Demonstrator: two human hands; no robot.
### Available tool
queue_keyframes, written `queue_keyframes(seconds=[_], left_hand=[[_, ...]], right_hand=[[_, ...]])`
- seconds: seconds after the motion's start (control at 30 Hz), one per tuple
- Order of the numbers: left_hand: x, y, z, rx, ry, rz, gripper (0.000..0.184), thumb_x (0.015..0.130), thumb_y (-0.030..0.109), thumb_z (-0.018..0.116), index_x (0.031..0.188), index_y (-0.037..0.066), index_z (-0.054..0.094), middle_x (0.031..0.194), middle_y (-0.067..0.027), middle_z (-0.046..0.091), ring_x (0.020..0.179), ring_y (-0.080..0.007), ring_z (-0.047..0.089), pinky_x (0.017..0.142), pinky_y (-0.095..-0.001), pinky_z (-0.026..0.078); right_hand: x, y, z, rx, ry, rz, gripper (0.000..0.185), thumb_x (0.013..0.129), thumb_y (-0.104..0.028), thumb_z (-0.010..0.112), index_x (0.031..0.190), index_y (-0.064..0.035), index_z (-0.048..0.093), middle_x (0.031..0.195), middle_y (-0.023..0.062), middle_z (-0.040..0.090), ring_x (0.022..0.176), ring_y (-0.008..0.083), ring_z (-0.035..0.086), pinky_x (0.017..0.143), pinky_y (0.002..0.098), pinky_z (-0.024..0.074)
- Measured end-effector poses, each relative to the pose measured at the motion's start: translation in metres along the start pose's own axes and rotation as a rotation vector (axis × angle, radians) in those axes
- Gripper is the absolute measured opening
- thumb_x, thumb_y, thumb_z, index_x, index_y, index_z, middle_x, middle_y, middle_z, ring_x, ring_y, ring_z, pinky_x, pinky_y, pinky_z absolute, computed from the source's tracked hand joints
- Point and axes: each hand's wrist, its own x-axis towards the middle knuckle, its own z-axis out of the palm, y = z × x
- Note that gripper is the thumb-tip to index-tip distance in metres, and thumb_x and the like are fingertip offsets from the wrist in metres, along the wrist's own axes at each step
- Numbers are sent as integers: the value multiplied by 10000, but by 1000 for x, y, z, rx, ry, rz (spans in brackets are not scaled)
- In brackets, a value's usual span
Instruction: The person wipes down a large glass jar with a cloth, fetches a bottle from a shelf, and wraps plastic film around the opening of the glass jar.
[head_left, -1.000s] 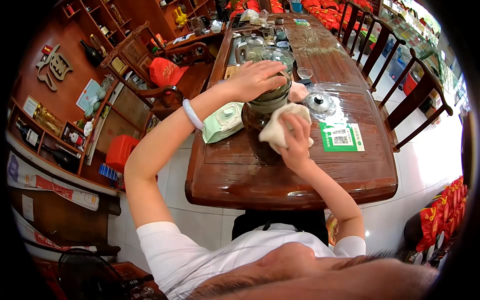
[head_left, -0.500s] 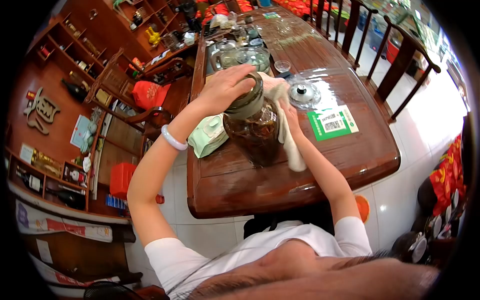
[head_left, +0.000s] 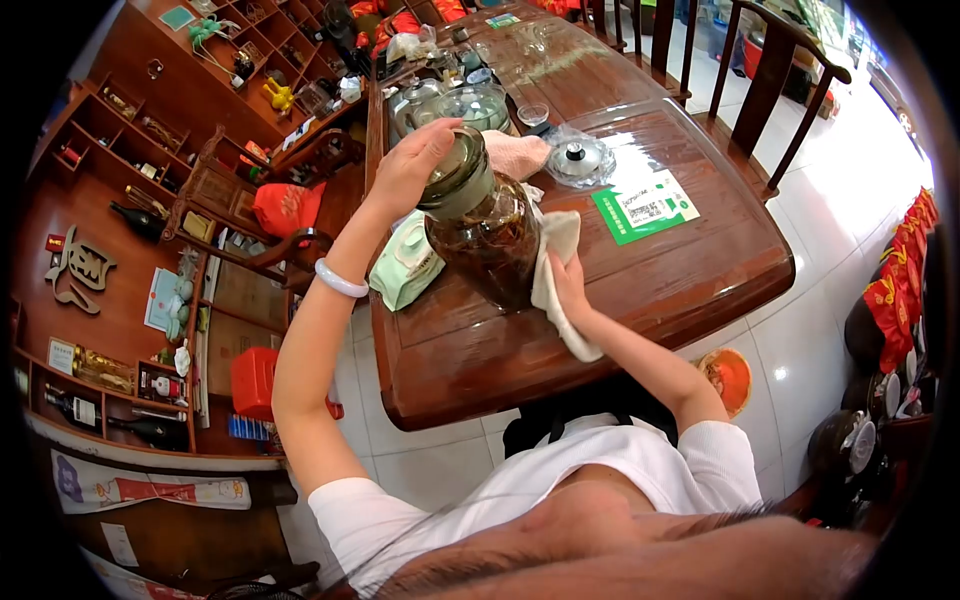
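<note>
A large glass jar (head_left: 490, 238) with dark contents stands on the wooden table (head_left: 690, 285), tilted slightly in my view. My left hand (head_left: 418, 165) grips its top at the thick glass stopper and neck, a pale bangle round that wrist. Against the jar's lower right side my right hand (head_left: 570, 285) presses a white cloth (head_left: 552, 262), one end hanging toward the table edge. Left of the jar lies a green and white pack of wipes (head_left: 410, 262). A pink cloth (head_left: 517, 153) sits behind it.
A glass lid on clear plastic (head_left: 578, 158) and a green QR-code card (head_left: 645, 207) lie to the right. Glass teaware (head_left: 470, 105) stands at the back. Wooden chairs (head_left: 765, 110) line the right side; an orange bin (head_left: 728, 380) is on the floor.
My right hand and the white cloth have moved down the jar's side toward the near edge. My left hand stays at the jar's top. The whole view has shifted a little.
</note>
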Motion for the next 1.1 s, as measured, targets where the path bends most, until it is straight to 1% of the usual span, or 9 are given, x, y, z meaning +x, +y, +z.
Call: queue_keyframes(seconds=[0.07, 0.23, 0.37, 0.43, 0.53, 0.8, 1.0, 1.03, 1.1], left_hand=[[-1, 3, -1, -67, 4, -64, 555, 888, 513, 411, 1159, 50, 551, 1213, -97, 526, 1154, -194, 455, 968, -277, 309], [1, -4, 0, -136, -2, -63, 543, 906, 493, 389, 1145, 34, 557, 1171, -82, 549, 1092, -168, 482, 949, -264, 321], [0, 1, 0, -152, 7, -35, 556, 909, 493, 379, 1149, 20, 550, 1160, -84, 551, 1084, -165, 481, 949, -262, 319], [0, -2, -1, -146, -8, -38, 461, 944, 376, 390, 1181, 4, 524, 1122, -46, 555, 999, -109, 504, 891, -244, 377], [2, -2, -1, -114, -2, -46, 458, 944, 373, 392, 1180, 4, 524, 1141, -45, 549, 1031, -114, 492, 910, -247, 362], [0, 5, -3, -291, -38, -127, 559, 941, 458, 314, 1173, -3, 531, 1175, -76, 536, 1077, -133, 475, 939, -254, 333], [-1, 4, -4, -201, -34, -91, 601, 945, 478, 262, 1218, -5, 493, 1180, -75, 526, 1077, -142, 473, 952, -262, 326], [0, 2, -3, -181, -38, -70, 590, 947, 469, 263, 1220, -2, 491, 1186, -75, 523, 1086, -142, 469, 955, -262, 322], [1, -1, -5, -131, -57, -42, 549, 953, 435, 283, 1225, 4, 486, 1201, -71, 515, 1097, -143, 464, 958, -263, 323]], right_hand=[[-26, -19, 4, 39, -41, 110, 449, 824, -203, 582, 1182, 25, 439, 1168, 151, 498, 1049, 228, 496, 895, 336, 388], [-62, -27, 8, -357, -120, -558, 450, 744, -45, 623, 1171, 9, 490, 1296, 221, 354, 1170, 392, 361, 973, 401, 318], [-47, -68, 12, -445, -344, -965, 404, 650, -3, 604, 1050, -55, 603, 1205, 152, 478, 1126, 333, 412, 931, 400, 354], [-34, -88, 26, -538, -476, -1100, 388, 672, 5, 554, 1053, -58, 594, 1172, 97, 514, 1073, 278, 455, 878, 381, 390], [-24, -114, 62, -596, -536, -1273, 414, 632, -3, 557, 1044, -37, 573, 1181, 67, 515, 1026, 244, 487, 844, 361, 417], [-17, -129, 118, -1198, -663, -1399, 241, 662, -109, 568, 877, 1, 577, 936, 112, 586, 921, 238, 521, 844, 356, 412], [-5, -78, 23, -531, -770, -1363, 307, 659, -74, 604, 960, -55, 550, 1187, 101, 511, 1137, 234, 463, 914, 367, 389], [-2, -74, 3, -658, -686, -1334, 333, 670, -59, 597, 997, -56, 531, 1118, 89, 537, 1064, 242, 510, 901, 377, 401], [6, -59, -8, -420, -404, -1231, 305, 701, -30, 597, 996, -61, 527, 1127, 114, 533, 1041, 246, 522, 874, 385, 416]])
